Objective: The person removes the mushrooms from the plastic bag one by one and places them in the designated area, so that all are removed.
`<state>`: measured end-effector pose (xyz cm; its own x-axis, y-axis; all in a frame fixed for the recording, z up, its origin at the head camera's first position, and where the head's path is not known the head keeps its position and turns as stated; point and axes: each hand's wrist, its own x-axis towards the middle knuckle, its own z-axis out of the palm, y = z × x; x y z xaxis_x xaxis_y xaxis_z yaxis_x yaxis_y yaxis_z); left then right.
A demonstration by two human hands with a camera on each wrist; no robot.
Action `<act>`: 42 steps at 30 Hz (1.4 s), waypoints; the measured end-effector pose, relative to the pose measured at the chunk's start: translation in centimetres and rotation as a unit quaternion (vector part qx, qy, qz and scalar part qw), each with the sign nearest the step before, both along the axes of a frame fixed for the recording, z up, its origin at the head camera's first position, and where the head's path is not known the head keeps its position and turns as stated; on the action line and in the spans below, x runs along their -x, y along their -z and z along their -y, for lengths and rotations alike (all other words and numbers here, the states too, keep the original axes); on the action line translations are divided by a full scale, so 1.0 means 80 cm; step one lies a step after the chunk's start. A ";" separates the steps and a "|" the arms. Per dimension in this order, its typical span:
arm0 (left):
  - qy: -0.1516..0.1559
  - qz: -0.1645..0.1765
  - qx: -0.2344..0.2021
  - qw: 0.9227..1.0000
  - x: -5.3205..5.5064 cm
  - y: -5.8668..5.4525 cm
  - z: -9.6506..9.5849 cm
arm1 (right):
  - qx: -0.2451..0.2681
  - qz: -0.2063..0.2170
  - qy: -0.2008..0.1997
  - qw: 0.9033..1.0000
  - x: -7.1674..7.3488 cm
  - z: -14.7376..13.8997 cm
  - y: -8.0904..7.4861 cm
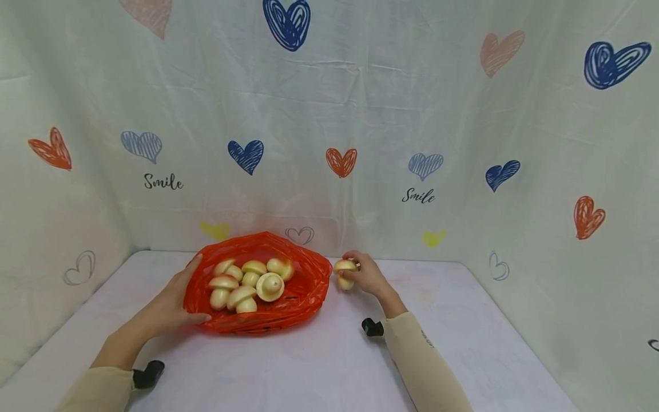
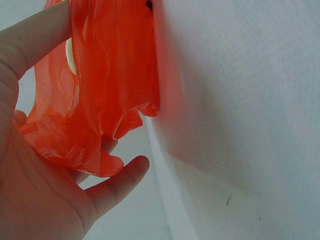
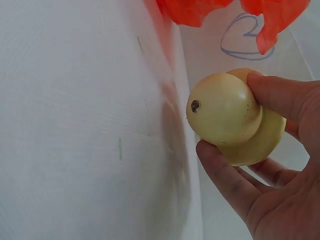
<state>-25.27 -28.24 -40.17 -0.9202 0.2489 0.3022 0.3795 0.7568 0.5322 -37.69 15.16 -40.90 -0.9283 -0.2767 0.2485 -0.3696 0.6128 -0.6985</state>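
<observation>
A red plastic bag (image 1: 304,312) lies spread open on the table, with several toy mushrooms (image 1: 246,296) inside. My left hand (image 1: 167,303) holds the bag's left side, thumb toward the front rim and fingers round the outer side. Red film lies across the palm and fingers in the left wrist view, where part of the fingers is hidden. Just right of the bag, my right hand (image 1: 362,274) grips one more toy mushroom (image 3: 225,110) between thumb and fingers. That mushroom has a pale yellow stem with a dark spot on its end, turned toward the right wrist camera.
The white table (image 1: 309,372) extends in front of the bag and to both sides. Behind it hangs a white curtain (image 1: 309,103) printed with hearts. A black wrist camera sits under the left wrist (image 1: 148,375) and another under the right wrist (image 1: 372,327).
</observation>
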 end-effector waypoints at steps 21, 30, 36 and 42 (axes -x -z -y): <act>0.003 -0.002 -0.003 1.000 -0.001 0.000 0.001 | -0.026 0.063 0.028 0.997 -0.001 0.004 0.005; 0.004 0.002 -0.004 1.000 -0.001 0.000 0.000 | -0.024 0.059 0.019 0.998 0.000 0.003 0.007; 0.005 -0.002 -0.005 1.000 -0.002 0.000 0.000 | -0.019 0.053 0.011 0.998 0.000 0.004 0.007; 0.005 -0.003 -0.004 1.000 -0.002 0.000 0.000 | -0.017 0.057 0.014 0.998 -0.001 0.005 0.007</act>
